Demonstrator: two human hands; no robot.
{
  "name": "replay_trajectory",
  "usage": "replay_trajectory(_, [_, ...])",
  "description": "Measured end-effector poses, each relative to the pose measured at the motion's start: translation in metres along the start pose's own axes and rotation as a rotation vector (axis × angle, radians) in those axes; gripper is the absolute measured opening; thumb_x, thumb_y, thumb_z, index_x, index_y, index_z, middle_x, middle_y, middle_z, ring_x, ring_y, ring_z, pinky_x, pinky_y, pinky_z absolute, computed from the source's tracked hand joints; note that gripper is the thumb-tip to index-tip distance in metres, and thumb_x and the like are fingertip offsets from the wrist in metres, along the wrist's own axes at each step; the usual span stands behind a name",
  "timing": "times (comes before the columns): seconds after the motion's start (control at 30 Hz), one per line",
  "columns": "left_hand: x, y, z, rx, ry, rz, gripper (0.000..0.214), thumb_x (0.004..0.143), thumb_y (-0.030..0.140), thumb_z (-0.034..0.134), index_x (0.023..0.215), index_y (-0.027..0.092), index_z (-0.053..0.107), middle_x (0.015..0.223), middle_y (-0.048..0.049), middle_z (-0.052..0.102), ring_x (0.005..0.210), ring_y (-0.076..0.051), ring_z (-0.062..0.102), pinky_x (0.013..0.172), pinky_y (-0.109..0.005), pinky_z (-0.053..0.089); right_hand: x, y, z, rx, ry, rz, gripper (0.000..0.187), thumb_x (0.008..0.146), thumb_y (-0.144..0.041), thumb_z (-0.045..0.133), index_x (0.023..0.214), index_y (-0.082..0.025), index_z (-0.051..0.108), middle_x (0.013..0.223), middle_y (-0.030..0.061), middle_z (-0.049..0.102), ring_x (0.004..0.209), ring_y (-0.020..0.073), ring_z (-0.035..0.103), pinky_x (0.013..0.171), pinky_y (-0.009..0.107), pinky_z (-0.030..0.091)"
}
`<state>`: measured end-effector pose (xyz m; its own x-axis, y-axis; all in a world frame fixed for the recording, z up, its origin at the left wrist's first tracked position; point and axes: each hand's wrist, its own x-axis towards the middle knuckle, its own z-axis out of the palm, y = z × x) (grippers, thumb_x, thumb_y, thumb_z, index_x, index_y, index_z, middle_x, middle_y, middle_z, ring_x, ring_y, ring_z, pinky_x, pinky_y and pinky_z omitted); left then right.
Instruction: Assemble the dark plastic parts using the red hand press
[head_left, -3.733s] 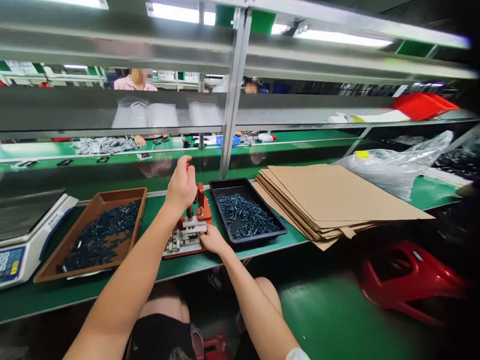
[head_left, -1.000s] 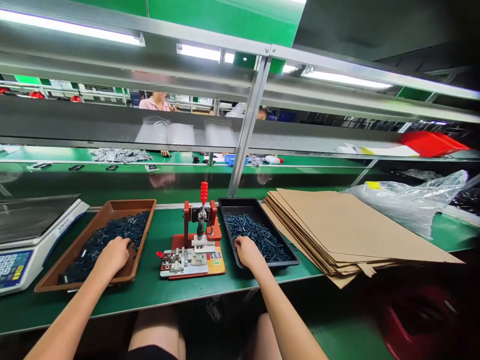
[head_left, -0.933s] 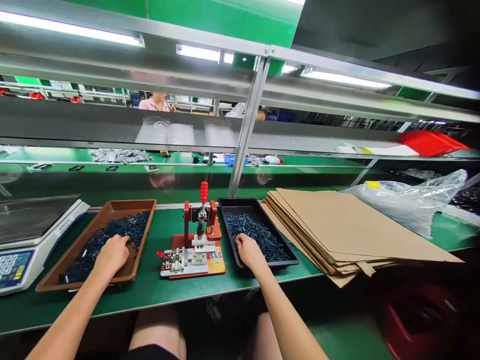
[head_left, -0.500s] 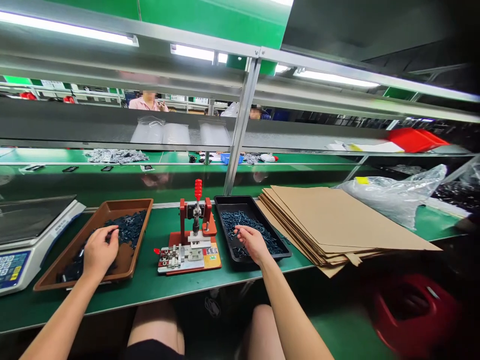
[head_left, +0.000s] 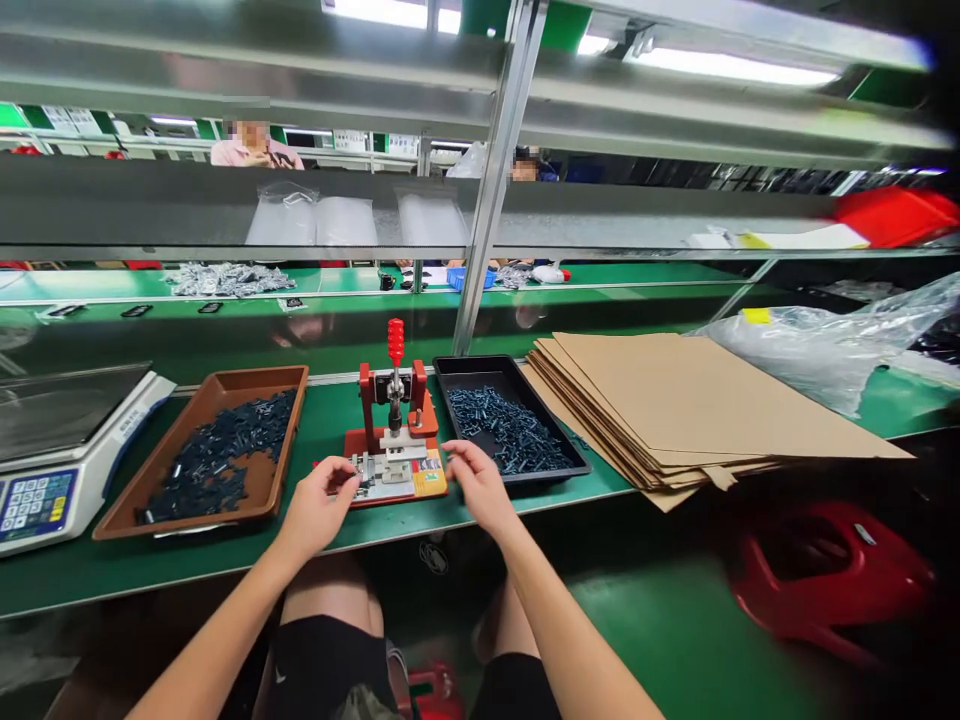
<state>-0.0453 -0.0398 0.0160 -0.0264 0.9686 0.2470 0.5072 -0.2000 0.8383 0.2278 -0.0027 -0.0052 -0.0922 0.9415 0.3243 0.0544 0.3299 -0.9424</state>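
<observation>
A small toggle-clamp press (head_left: 395,440) with a red upright handle (head_left: 396,342) stands on the green bench. My left hand (head_left: 319,508) is at the left side of its metal fixture, thumb and fingertips pinched; any part between them is too small to name. To the right of the fixture, my right hand (head_left: 480,485) has its fingertips closed together near the press base, and what they hold cannot be made out. A brown tray (head_left: 279,478) of small dark parts lies to the left. On the right is a black tray (head_left: 517,372) holding small dark pin-like pieces.
A digital scale (head_left: 75,455) sits at the far left. Stacked brown cardboard sheets (head_left: 660,410) and a clear plastic bag (head_left: 817,345) occupy the right of the bench. A metal post (head_left: 491,190) rises behind the press. A red stool (head_left: 825,570) stands below right.
My left hand has left the brown tray and moved right to the press. My right hand has come from the black tray leftward to the press. The view has tilted down.
</observation>
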Motion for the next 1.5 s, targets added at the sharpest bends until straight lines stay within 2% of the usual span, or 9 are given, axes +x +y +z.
replay_trajectory(0.1, [0.013,0.000,0.021,0.091,-0.090,0.042,0.031,0.089,0.033,0.054,0.113,0.019,0.069,0.101,-0.0075,0.075,0.089,-0.019,0.070,0.085,-0.034,0.057,-0.018,0.011,0.024,-0.170,-0.070,-0.052,0.018,0.091,-0.029,0.054,0.101,-0.021,0.068,0.075,0.0007,0.065,0.068,0.0157,0.060,0.069,0.028,0.050])
replay_trajectory(0.2, [0.027,0.001,0.031,0.293,-0.161,0.111,0.028,0.091,0.031,0.051,0.105,0.021,0.074,0.102,-0.0084,0.076,0.095,-0.022,0.068,0.091,-0.038,0.053,-0.025,0.030,0.036,-0.220,-0.055,-0.084,0.015,0.089,-0.029,0.059,0.090,-0.021,0.072,0.087,0.0060,0.073,0.084,0.0205,0.067,0.083,0.034,0.054])
replay_trajectory(0.4, [0.049,-0.005,0.042,0.559,-0.161,0.225,0.023,0.090,0.027,0.053,0.089,0.018,0.075,0.107,-0.0113,0.073,0.104,-0.028,0.061,0.093,-0.043,0.048,-0.024,0.061,0.039,0.048,-0.020,0.112,0.030,0.091,-0.035,0.057,0.115,-0.020,0.068,0.090,0.0077,0.075,0.068,0.0170,0.068,0.060,0.029,0.056])
replay_trajectory(0.53, [0.054,-0.007,0.049,0.613,-0.226,0.203,0.022,0.088,0.022,0.052,0.091,0.018,0.073,0.111,-0.0126,0.071,0.106,-0.030,0.060,0.094,-0.044,0.046,-0.025,0.055,0.037,-0.029,0.030,0.062,0.021,0.091,-0.034,0.057,0.100,-0.020,0.071,0.090,0.0074,0.074,0.078,0.0185,0.069,0.070,0.031,0.057])
replay_trajectory(0.67, [0.053,-0.002,0.053,0.650,-0.255,0.169,0.025,0.091,0.023,0.048,0.092,0.017,0.072,0.103,-0.0134,0.071,0.102,-0.029,0.062,0.092,-0.043,0.046,-0.025,0.047,0.036,-0.165,0.091,-0.049,0.017,0.089,-0.028,0.059,0.093,-0.022,0.075,0.097,0.0081,0.073,0.092,0.0209,0.068,0.086,0.036,0.055])
replay_trajectory(0.97, [0.058,0.000,0.055,0.634,-0.286,0.124,0.033,0.085,0.025,0.056,0.113,0.020,0.073,0.114,-0.0112,0.072,0.109,-0.030,0.062,0.095,-0.041,0.045,-0.010,0.053,0.038,-0.043,0.049,0.152,0.023,0.085,-0.031,0.062,0.103,-0.022,0.073,0.084,0.0051,0.072,0.068,0.0188,0.067,0.068,0.033,0.058])
replay_trajectory(1.17, [0.061,-0.002,0.042,0.569,-0.419,0.140,0.036,0.074,0.034,0.072,0.108,0.023,0.075,0.124,-0.0086,0.070,0.116,-0.032,0.060,0.099,-0.041,0.046,0.016,0.042,0.040,-0.315,-0.061,-0.017,0.011,0.082,-0.024,0.064,0.082,-0.021,0.075,0.088,0.0045,0.066,0.081,0.0191,0.063,0.078,0.032,0.053])
replay_trajectory(1.33, [0.063,-0.007,0.044,0.564,-0.413,0.150,0.032,0.073,0.034,0.072,0.104,0.025,0.076,0.124,-0.0069,0.070,0.114,-0.031,0.061,0.099,-0.041,0.046,0.026,0.045,0.054,-0.249,-0.104,-0.019,0.019,0.080,-0.020,0.066,0.095,-0.025,0.078,0.101,0.0034,0.073,0.095,0.0214,0.067,0.091,0.035,0.052])
replay_trajectory(1.5, [0.060,-0.008,0.045,0.533,-0.397,0.155,0.031,0.075,0.033,0.072,0.105,0.025,0.076,0.123,-0.0071,0.070,0.114,-0.031,0.061,0.101,-0.043,0.046,0.024,0.049,0.058,-0.257,-0.074,-0.007,0.019,0.079,-0.019,0.068,0.094,-0.025,0.079,0.100,0.0028,0.076,0.094,0.0217,0.069,0.091,0.035,0.053])
